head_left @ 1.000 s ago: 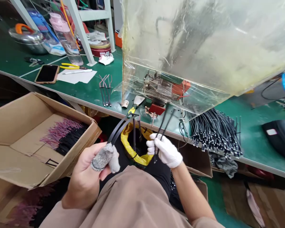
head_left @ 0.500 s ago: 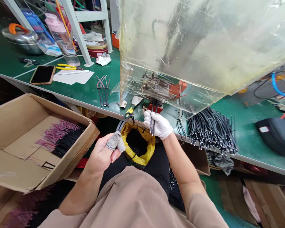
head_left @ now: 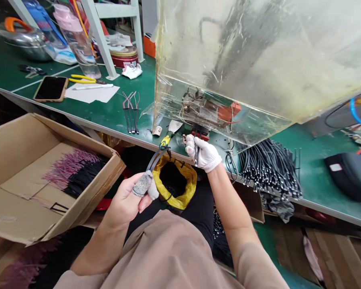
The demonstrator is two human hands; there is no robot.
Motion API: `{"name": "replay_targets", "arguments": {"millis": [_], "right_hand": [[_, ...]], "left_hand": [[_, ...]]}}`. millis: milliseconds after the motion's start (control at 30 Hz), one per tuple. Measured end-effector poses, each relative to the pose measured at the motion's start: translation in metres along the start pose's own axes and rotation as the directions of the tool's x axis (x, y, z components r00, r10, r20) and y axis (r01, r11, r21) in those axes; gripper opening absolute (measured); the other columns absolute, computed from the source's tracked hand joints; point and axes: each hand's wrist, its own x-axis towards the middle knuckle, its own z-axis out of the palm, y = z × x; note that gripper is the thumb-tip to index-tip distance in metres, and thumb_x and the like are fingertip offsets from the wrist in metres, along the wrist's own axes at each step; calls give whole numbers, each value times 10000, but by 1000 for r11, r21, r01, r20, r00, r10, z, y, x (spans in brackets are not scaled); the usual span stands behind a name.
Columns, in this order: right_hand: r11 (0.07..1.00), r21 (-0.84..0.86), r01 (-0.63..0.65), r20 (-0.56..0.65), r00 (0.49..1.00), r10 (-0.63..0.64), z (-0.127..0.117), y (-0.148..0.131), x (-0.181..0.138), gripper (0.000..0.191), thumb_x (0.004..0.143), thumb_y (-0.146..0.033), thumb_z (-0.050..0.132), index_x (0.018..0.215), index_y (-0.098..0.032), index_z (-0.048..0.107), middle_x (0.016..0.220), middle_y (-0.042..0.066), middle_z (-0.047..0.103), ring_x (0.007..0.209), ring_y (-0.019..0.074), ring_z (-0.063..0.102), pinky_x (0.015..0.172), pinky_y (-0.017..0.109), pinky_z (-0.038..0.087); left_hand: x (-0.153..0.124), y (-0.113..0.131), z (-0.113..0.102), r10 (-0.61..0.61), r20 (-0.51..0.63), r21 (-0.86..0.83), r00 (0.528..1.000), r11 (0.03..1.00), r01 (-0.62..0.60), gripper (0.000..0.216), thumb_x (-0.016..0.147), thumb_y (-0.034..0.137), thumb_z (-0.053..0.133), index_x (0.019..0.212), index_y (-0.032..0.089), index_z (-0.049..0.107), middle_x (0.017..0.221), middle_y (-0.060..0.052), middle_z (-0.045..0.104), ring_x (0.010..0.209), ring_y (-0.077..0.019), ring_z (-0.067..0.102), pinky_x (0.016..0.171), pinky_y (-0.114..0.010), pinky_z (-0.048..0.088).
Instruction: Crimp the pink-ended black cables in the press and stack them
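My right hand [head_left: 203,152], in a white glove, is closed round a pair of thin black cables [head_left: 196,149] and holds their ends up at the red fixture [head_left: 200,134] under the clear plastic shield [head_left: 246,60]. My left hand [head_left: 129,198], with grey fabric cots on thumb and finger, pinches other black cables [head_left: 155,158] that rise toward the bench edge. Between the hands, below the bench, sits a yellow-lined bin [head_left: 176,180].
An open cardboard box [head_left: 24,160] with pink-tipped black cables stands at the left. A heap of black cables [head_left: 269,166] lies on the green bench [head_left: 114,114] to the right. A phone [head_left: 50,88], paper, yellow pliers, bottles and a pot lie farther left.
My right hand has risen from above my lap to the red fixture, carrying its cables with it. My left hand has stayed low, its cables shifting only slightly.
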Motion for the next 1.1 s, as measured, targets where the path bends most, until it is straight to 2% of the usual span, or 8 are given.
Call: {"name": "replay_targets", "arguments": {"millis": [300, 400, 500, 600, 733, 833, 933, 1100], "right_hand": [[997, -70, 22, 35, 999, -20, 1, -2, 1, 190, 1023, -159, 408, 1039, -168, 597, 775, -2, 713, 630, 81, 662, 596, 184, 603], [989, -141, 35, 113, 993, -19, -10, 7, -8, 167, 1034, -265, 466, 1033, -180, 609, 825, 1, 718, 650, 81, 666, 604, 189, 599], [944, -286, -164, 246, 940, 238, -34, 32, -21, 457, 1005, -563, 449, 1062, -143, 620, 869, 75, 739, 680, 166, 713, 607, 326, 630], [882, -309, -356, 219, 875, 431, -60, 66, -27, 694, 944, -726, 378, 1106, -99, 630, 938, 161, 753, 774, 250, 750, 676, 445, 640], [965, -128, -228, -28, 974, 226, -82, 97, -19, 492, 1013, -558, 420, 1106, -132, 649, 968, 113, 765, 819, 207, 751, 741, 381, 643], [968, -166, -191, -192, 969, 158, -92, 105, -9, 197, 974, -328, 594, 982, -144, 662, 850, 72, 762, 722, 183, 735, 703, 362, 643], [965, -225, -136, -253, 964, 77, -98, 108, -2, 99, 919, -228, 663, 892, -133, 652, 770, 62, 745, 666, 167, 708, 698, 361, 635], [975, -221, -40, -238, 971, -14, -102, 106, 2, 183, 885, -292, 721, 863, -144, 615, 714, 22, 702, 603, 134, 660, 694, 329, 622]], "left_hand": [[-5, 3, 2, -28, -16, 69, 999, 997, 29, 392, 871, 469, 688, 621, 170, 644, 374, 41, 381, 350, -67, 294, 382, -206, 190], [-8, 2, 0, -60, -5, 68, 998, 996, 60, 396, 870, 486, 684, 633, 172, 642, 389, 40, 394, 357, -66, 292, 390, -214, 191], [-11, -10, -3, -158, 57, 92, 986, 984, 153, 437, 875, 539, 649, 645, 170, 612, 399, 43, 406, 361, -71, 292, 392, -220, 198], [-13, -42, -8, -326, 166, 200, 931, 935, 292, 480, 887, 582, 594, 646, 168, 564, 402, 54, 403, 368, -69, 296, 402, -214, 217], [-18, -97, -14, -482, 167, 361, 860, 841, 402, 453, 891, 549, 543, 648, 167, 545, 412, 63, 419, 364, -63, 323, 417, -206, 241], [-21, -123, -18, -533, 133, 428, 836, 791, 436, 421, 887, 522, 515, 653, 173, 538, 412, 61, 427, 362, -69, 330, 411, -210, 243], [-19, -130, -18, -533, 158, 481, 831, 777, 406, 374, 891, 468, 495, 655, 180, 529, 418, 56, 438, 372, -74, 342, 416, -212, 257], [-14, -125, -17, -521, 207, 512, 828, 779, 362, 292, 873, 386, 478, 670, 183, 530, 429, 62, 434, 383, -78, 361, 432, -214, 277]]}}
